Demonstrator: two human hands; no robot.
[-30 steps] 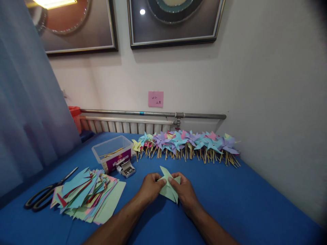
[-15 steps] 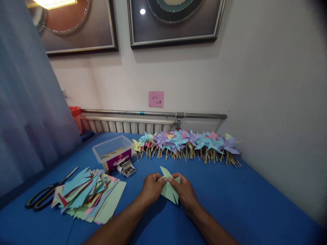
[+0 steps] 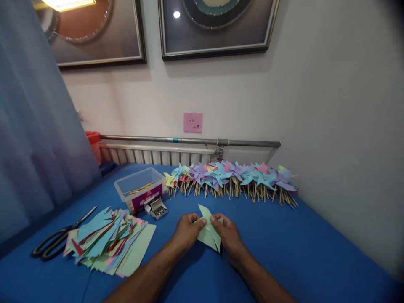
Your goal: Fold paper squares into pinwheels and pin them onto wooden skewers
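Between my two hands is a pale green paper sheet (image 3: 208, 239) with slits cut in from its corners, held just above the blue table. My left hand (image 3: 188, 230) pinches its left side, thumb on top. On the other side, my right hand (image 3: 227, 234) grips the paper between thumb and fingers. One pointed flap stands up at the far end, and a slit shows at the near right. The fingertips under the paper are hidden.
Left of my arms lie a pile of cut coloured paper (image 3: 110, 240) and black-handled scissors (image 3: 59, 237). Behind them stand a clear plastic tub (image 3: 139, 189) with thin sticks and a small box of metal pins (image 3: 158, 209). Finished paper pinwheels (image 3: 230, 176) line the wall side.
My thumbs have moved slightly apart on the green paper, showing more of its middle. Both hands keep hold, and the things around stay where they were.
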